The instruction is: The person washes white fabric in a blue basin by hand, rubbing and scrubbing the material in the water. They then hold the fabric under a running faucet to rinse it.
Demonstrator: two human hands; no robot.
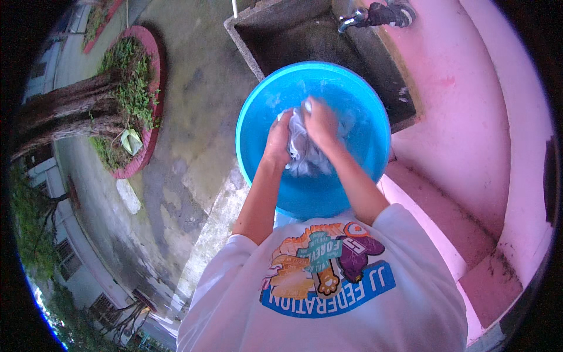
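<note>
A round blue plastic basin [314, 198] is in front of me, with a bunched whitish-grey wet cloth [303, 149] inside it. My left hand [278, 138] grips the left side of the cloth, thumb and fingers pointing up towards the far rim. On the other side my right hand [321, 121] holds the cloth too, its fingers curled and slightly blurred. The two hands are close together near the middle of the basin. Part of the cloth is hidden beneath the right hand and forearm.
Beyond the basin is a concrete sink [290, 44] with a metal tap [354, 20] above it. A pink wall [457, 110] curves along the right. To the left, a red-rimmed planter [151, 145] surrounds a tree trunk [66, 110] on stained concrete ground [189, 132].
</note>
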